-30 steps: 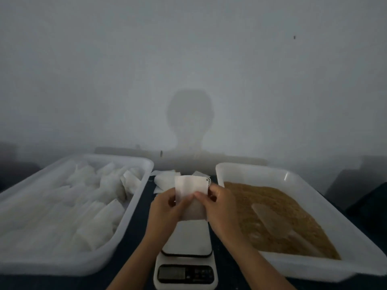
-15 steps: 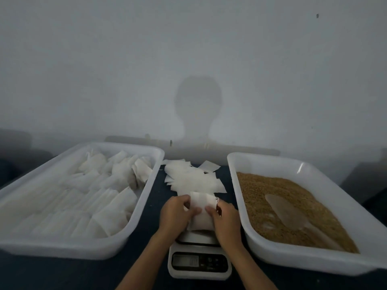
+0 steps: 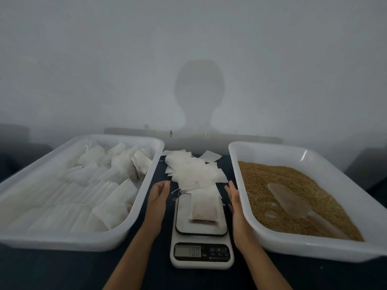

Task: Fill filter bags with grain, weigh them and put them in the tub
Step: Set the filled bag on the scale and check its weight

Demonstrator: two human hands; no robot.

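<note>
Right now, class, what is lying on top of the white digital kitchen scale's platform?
One filled white filter bag lies flat on the white digital kitchen scale, touched by neither hand. Its grain is hidden inside the fabric, and the display is too blurred to read.

One head-worn wide-angle camera is looking forward and down from the person's own position, facing a pale wall (image 3: 188, 49). It is sitting close above the desk (image 3: 62, 268), taking in both forearms and two trays flanking a central scale (image 3: 201, 237).
</note>
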